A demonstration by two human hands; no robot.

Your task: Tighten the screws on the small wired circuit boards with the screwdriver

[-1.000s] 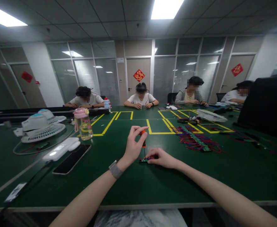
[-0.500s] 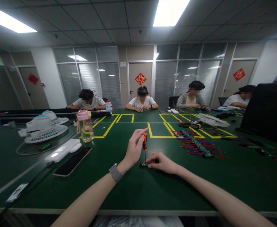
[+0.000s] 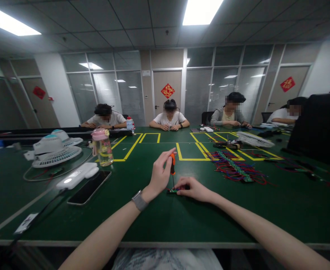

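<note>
An orange and black screwdriver stands upright, its handle in the fingers of my left hand, which wears a grey-banded watch. The shaft points down onto a small green circuit board lying on the green table. At the board's right end, my right hand has its thumb and fingers closed on it. Red and blue wires show at the right fingertips, partly hidden by them. Exactly where the screwdriver tip meets the board is too small to make out.
Left of my hands are a phone, a white power strip, a water bottle and white fan parts. To the right lies a row of wired circuit boards, near a dark monitor. Several people sit opposite.
My view has shifted slightly, so the table and hands appear a little higher. Both hands keep the same hold on the screwdriver and the circuit board.
</note>
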